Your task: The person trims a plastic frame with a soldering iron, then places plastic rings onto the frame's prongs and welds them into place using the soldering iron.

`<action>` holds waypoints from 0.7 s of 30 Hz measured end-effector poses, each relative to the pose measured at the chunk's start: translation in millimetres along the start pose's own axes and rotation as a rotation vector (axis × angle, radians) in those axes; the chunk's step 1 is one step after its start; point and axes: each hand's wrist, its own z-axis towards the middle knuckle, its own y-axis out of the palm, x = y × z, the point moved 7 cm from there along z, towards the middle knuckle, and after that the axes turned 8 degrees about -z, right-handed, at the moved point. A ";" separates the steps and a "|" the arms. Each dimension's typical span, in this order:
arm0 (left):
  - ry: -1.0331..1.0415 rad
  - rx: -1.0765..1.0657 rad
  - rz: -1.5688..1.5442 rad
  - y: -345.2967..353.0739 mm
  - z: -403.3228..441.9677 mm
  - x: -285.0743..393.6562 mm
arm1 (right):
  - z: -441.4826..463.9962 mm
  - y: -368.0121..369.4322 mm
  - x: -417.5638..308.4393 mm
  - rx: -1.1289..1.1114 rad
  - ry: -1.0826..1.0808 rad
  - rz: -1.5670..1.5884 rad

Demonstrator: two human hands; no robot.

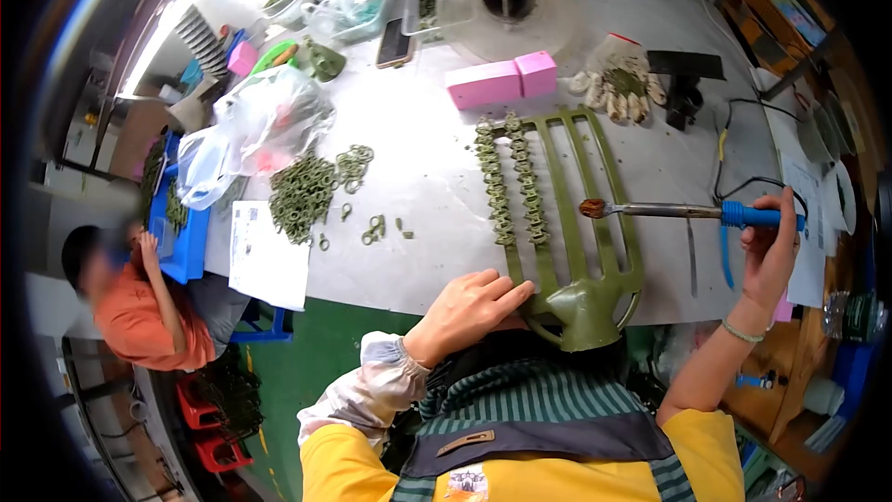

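Note:
A green, wax-like frame (578,256) with several long parallel bars and a cup-shaped base lies at the table's near edge. Rows of small green ring-like pieces (528,188) line its two leftmost bars. At the lower left of the frame, my left hand (474,311) is closed with bent fingers against it, the thumb partly hidden. My right hand (773,251) is wrapped round the blue handle of a soldering iron (664,210). Its brownish tip points left, above the frame's right-hand bars. Loose green ring pieces (302,193) lie heaped to the left, a few of them scattered.
Beyond the frame are pink blocks (488,84), a white glove (621,82), a clear round container (506,5) and a phone (395,43). Plastic bags (269,121) and a paper sheet (268,256) sit left. A person in orange (149,316) sits beside a blue tray (190,242).

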 end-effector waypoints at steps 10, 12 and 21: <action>-0.279 0.131 -0.272 -62.4 -57.2 -46.7 | 14.5 15.5 14.1 -0.071 -0.027 -0.011; -0.394 0.339 -0.130 -93.0 -74.3 -93.1 | 13.3 20.4 11.5 -0.072 -0.034 -0.027; -0.592 0.374 0.568 -124.2 -77.4 -215.2 | 4.6 42.4 1.3 -0.072 -0.059 -0.062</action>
